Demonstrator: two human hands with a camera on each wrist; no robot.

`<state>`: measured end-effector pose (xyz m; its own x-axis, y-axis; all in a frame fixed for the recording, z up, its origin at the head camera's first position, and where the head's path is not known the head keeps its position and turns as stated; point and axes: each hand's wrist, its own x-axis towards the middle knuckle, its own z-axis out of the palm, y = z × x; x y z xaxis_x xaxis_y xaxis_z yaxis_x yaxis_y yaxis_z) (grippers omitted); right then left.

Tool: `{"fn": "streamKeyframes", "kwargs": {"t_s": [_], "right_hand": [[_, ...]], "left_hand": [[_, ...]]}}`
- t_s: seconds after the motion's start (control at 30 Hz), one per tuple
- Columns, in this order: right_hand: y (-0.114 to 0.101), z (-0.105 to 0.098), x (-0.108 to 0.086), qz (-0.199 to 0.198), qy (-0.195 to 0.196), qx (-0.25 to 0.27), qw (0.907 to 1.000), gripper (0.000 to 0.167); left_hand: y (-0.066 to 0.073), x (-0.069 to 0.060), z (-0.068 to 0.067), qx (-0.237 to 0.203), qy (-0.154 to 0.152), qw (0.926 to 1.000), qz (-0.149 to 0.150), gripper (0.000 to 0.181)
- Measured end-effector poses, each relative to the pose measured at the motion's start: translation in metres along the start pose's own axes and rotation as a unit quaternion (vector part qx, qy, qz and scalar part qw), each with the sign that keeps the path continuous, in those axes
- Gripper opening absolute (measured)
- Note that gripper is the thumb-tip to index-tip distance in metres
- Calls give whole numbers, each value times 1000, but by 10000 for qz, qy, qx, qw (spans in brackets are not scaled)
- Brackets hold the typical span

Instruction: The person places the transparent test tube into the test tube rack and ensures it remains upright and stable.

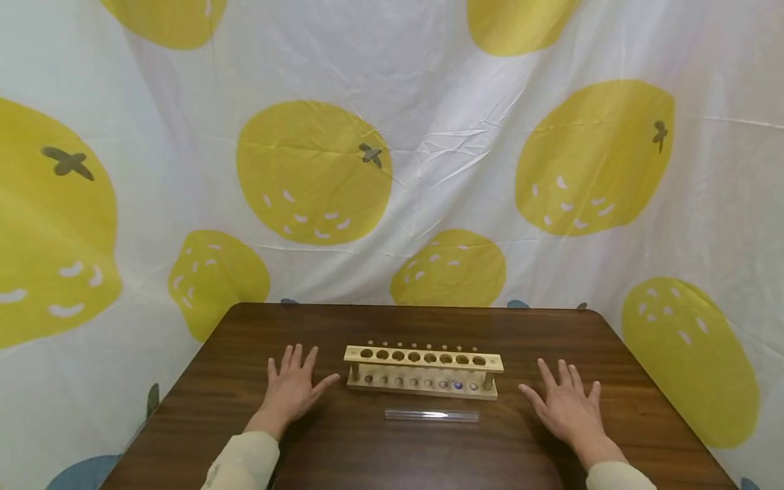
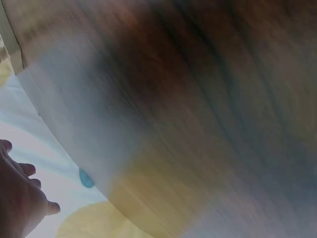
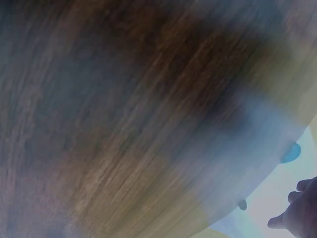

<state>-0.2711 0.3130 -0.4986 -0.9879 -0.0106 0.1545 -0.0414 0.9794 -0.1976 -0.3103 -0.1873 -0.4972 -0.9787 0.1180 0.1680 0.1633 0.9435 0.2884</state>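
A wooden test tube rack (image 1: 422, 358) stands on the brown table, with a row of round holes in its top bar and a row of pegs behind. Small round balls, one of them blue (image 1: 458, 386), show in its lower board. In front of the rack a clear glass tube (image 1: 431, 415) lies on its side. My left hand (image 1: 290, 389), fingers spread, is left of the rack and apart from it. On the other side my right hand (image 1: 569, 405) has its fingers spread too and holds nothing. Both wrist views show mostly tabletop and part of each hand.
The dark wood-grain table (image 1: 343, 449) has rounded far corners. Behind it hangs a white cloth (image 1: 441, 170) printed with large yellow lemons. In the left wrist view, one end of the wooden rack (image 2: 16, 62) appears at the upper left edge.
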Motion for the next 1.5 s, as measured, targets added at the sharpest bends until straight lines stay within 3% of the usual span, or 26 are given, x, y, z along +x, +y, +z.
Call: {"fn": "streamKeyframes", "kwargs": {"t_s": [0.23,0.57,1.07,1.3,1.5], "right_hand": [[-3,0,0,-22,20,5,10000,85],[-2,0,-1,-77,137,-38,9999,86],[-3,4,-2,-131,250,0,9996,85],[-6,2,-3,-175,261,20,9995,84],[-7,1,-4,-235,276,-49,9993,82]], "left_hand": [[10,3,4,-254,-3,9997,-72,87],[24,4,5,-989,128,9948,-179,87],[41,11,4,-2182,235,9747,-434,74],[49,11,1,-2659,290,9630,-341,62],[52,12,2,-2827,451,9579,-195,46]]}}
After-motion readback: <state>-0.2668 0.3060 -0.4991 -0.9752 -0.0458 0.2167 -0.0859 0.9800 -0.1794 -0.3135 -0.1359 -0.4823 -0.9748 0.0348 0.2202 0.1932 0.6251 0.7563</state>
